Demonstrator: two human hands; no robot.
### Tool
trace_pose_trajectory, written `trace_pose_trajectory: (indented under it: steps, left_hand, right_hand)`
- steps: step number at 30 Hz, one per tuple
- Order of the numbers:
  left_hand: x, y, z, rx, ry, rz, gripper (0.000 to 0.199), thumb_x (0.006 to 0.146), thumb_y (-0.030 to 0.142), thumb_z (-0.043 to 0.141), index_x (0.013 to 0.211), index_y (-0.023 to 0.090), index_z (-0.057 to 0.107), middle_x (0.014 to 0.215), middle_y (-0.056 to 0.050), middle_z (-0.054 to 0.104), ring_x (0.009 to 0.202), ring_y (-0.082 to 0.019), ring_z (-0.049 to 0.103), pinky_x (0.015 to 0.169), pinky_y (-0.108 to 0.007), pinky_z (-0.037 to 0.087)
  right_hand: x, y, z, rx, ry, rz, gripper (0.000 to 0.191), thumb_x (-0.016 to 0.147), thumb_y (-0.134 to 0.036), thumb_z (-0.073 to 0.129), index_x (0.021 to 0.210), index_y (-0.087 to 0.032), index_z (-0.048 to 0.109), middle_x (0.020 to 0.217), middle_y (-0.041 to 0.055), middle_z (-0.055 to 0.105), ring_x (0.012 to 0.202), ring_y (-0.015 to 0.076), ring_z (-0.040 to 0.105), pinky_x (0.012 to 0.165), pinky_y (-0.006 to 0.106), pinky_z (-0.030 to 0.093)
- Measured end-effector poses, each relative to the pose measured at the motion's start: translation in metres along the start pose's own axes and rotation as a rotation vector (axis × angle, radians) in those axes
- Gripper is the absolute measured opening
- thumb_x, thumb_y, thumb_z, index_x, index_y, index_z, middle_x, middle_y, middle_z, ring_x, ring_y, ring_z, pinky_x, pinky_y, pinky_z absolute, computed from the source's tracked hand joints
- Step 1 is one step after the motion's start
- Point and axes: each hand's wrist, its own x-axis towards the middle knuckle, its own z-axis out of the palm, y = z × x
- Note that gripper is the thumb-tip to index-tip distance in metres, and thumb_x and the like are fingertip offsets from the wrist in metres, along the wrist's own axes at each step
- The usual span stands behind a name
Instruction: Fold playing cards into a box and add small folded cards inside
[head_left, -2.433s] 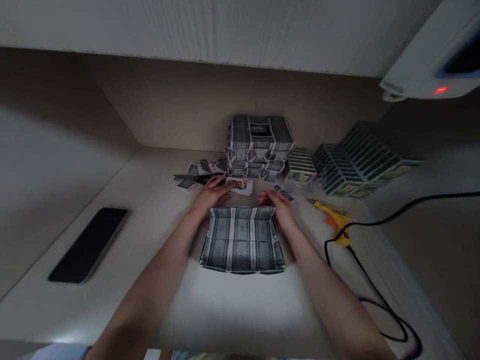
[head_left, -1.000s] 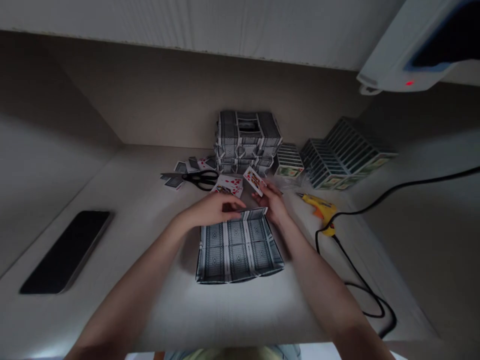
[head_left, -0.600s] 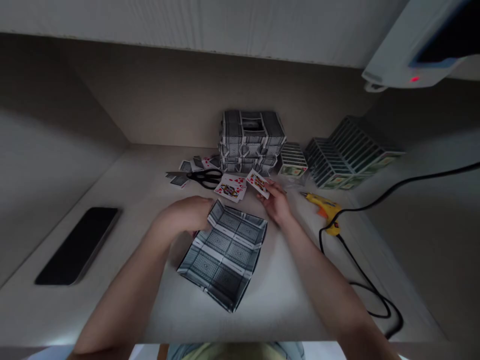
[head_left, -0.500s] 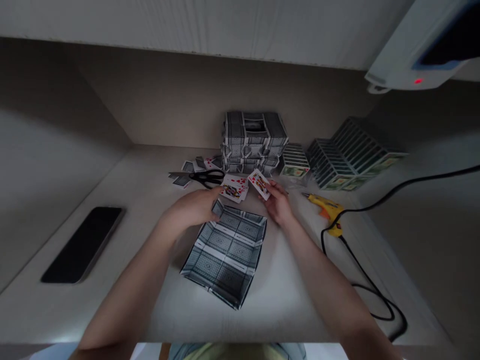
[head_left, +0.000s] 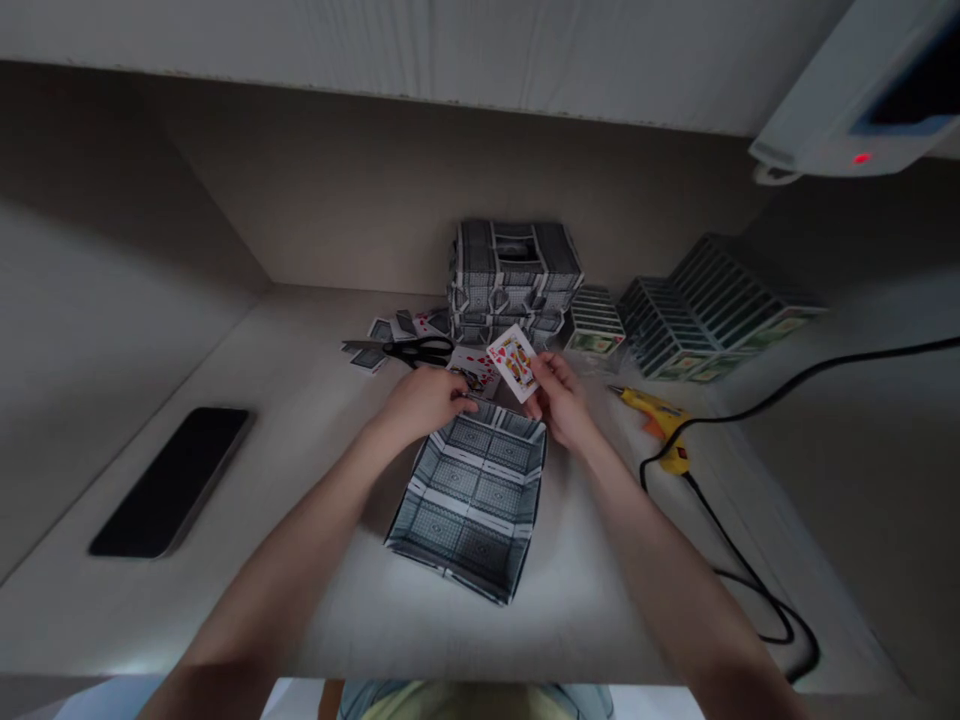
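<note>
An open box made of playing cards point(head_left: 472, 505), patterned backs showing inside, lies on the desk in front of me. Its far edge is pinched by my left hand point(head_left: 431, 398). Between the thumb and fingers of my right hand point(head_left: 562, 402) is a playing card point(head_left: 514, 362), face up and tilted, just beyond the box's far right corner. More face-up cards point(head_left: 476, 367) lie behind my left hand, partly covered by it. Black-handled scissors point(head_left: 412, 349) rest to their left, on top of other loose cards point(head_left: 380, 330).
Behind the cards stands a stacked box of cards point(head_left: 517, 270) with a slot on top. Small card stacks point(head_left: 596, 325) and larger ones point(head_left: 720, 310) stand right. A yellow glue gun point(head_left: 660, 420) trails a black cord point(head_left: 757, 590). A phone point(head_left: 172, 480) lies left.
My left hand and the box have moved a little to the right, the box turning slightly. The card in my right hand has shifted slightly up and is held near the box's far edge.
</note>
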Motion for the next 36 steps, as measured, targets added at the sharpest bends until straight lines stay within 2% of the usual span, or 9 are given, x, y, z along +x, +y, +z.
trace_pose_trajectory:
  steps: [3, 5, 8, 10, 12, 17, 23, 31, 36]
  left_hand:
    - [0.003, -0.001, 0.007, -0.118, 0.064, -0.005, 0.027, 0.076, 0.04, 0.057, 0.092, 0.02, 0.067, 0.084, -0.005, 0.068, 0.077, -0.019, 0.061, 0.066, -0.026, 0.041]
    - [0.003, -0.003, 0.009, -0.195, 0.082, -0.007, 0.039, 0.072, 0.041, 0.06, 0.106, 0.02, 0.062, 0.097, -0.005, 0.067, 0.085, -0.019, 0.061, 0.07, -0.025, 0.042]
    - [0.003, -0.004, 0.008, -0.187, -0.032, -0.044, 0.047, 0.067, 0.041, 0.064, 0.107, 0.017, 0.06, 0.098, -0.006, 0.066, 0.084, -0.02, 0.06, 0.068, -0.025, 0.042]
    - [0.003, -0.003, 0.006, -0.119, -0.115, -0.069, 0.032, 0.068, 0.034, 0.061, 0.094, 0.016, 0.064, 0.089, -0.005, 0.067, 0.078, -0.019, 0.06, 0.064, -0.025, 0.041]
    - [0.002, 0.0, 0.005, -0.068, -0.134, -0.061, 0.018, 0.071, 0.027, 0.055, 0.082, 0.016, 0.064, 0.082, -0.004, 0.066, 0.074, -0.018, 0.059, 0.063, -0.024, 0.04]
    - [-0.002, 0.005, 0.0, -0.131, -0.133, 0.012, 0.019, 0.08, 0.027, 0.044, 0.084, 0.016, 0.059, 0.084, -0.004, 0.065, 0.078, -0.017, 0.058, 0.067, -0.025, 0.042]
    - [-0.008, 0.005, -0.013, -0.359, -0.073, 0.148, 0.031, 0.084, 0.031, 0.042, 0.11, 0.016, 0.05, 0.109, -0.007, 0.06, 0.096, -0.019, 0.056, 0.083, -0.027, 0.043]
    - [-0.008, 0.005, -0.02, -0.388, -0.124, 0.17, 0.032, 0.078, 0.03, 0.053, 0.105, 0.014, 0.058, 0.108, -0.004, 0.064, 0.097, -0.019, 0.057, 0.087, -0.028, 0.043]
    - [-0.011, 0.011, -0.023, -0.311, -0.086, 0.134, 0.036, 0.076, 0.026, 0.053, 0.109, 0.014, 0.058, 0.11, -0.005, 0.063, 0.098, -0.021, 0.058, 0.086, -0.029, 0.044]
  right_hand:
    - [-0.005, -0.013, 0.01, -0.126, -0.068, 0.046, 0.034, 0.074, -0.046, 0.061, 0.094, -0.025, 0.044, 0.051, -0.0088, 0.058, 0.033, 0.0095, 0.053, 0.033, 0.018, 0.039]
    - [-0.006, -0.019, 0.013, -0.181, -0.12, 0.106, 0.04, 0.072, -0.047, 0.061, 0.102, -0.024, 0.047, 0.059, -0.0058, 0.063, 0.042, 0.0126, 0.06, 0.039, 0.022, 0.047]
    - [-0.006, -0.023, 0.011, -0.276, -0.143, 0.131, 0.041, 0.072, -0.048, 0.06, 0.101, -0.02, 0.053, 0.059, -0.0032, 0.062, 0.045, 0.0134, 0.061, 0.042, 0.024, 0.049]
    - [-0.004, -0.024, 0.005, -0.403, -0.095, 0.064, 0.035, 0.073, -0.046, 0.058, 0.095, -0.019, 0.058, 0.057, -0.0034, 0.061, 0.039, 0.0103, 0.054, 0.037, 0.022, 0.043]
    - [-0.001, -0.025, -0.003, -0.589, -0.045, -0.03, 0.03, 0.074, -0.043, 0.058, 0.091, -0.018, 0.062, 0.061, -0.0018, 0.063, 0.037, 0.0085, 0.05, 0.037, 0.021, 0.039]
    - [0.001, -0.036, -0.023, -0.984, -0.075, -0.228, 0.018, 0.076, -0.029, 0.057, 0.086, -0.02, 0.069, 0.086, 0.004, 0.07, 0.075, 0.0174, 0.062, 0.066, 0.028, 0.048]
    - [-0.002, -0.047, -0.026, -0.984, -0.046, -0.316, 0.016, 0.076, -0.027, 0.058, 0.085, -0.023, 0.071, 0.086, 0.0029, 0.071, 0.078, 0.0188, 0.062, 0.07, 0.031, 0.048]
    - [-0.01, -0.061, -0.016, -0.829, 0.056, -0.368, 0.014, 0.074, -0.028, 0.062, 0.083, -0.022, 0.071, 0.08, 0.0021, 0.07, 0.071, 0.0162, 0.061, 0.064, 0.028, 0.047]
    - [-0.011, -0.059, -0.012, -0.878, -0.018, -0.344, 0.013, 0.075, -0.026, 0.061, 0.082, -0.023, 0.071, 0.08, 0.0014, 0.07, 0.07, 0.0162, 0.061, 0.063, 0.027, 0.046]
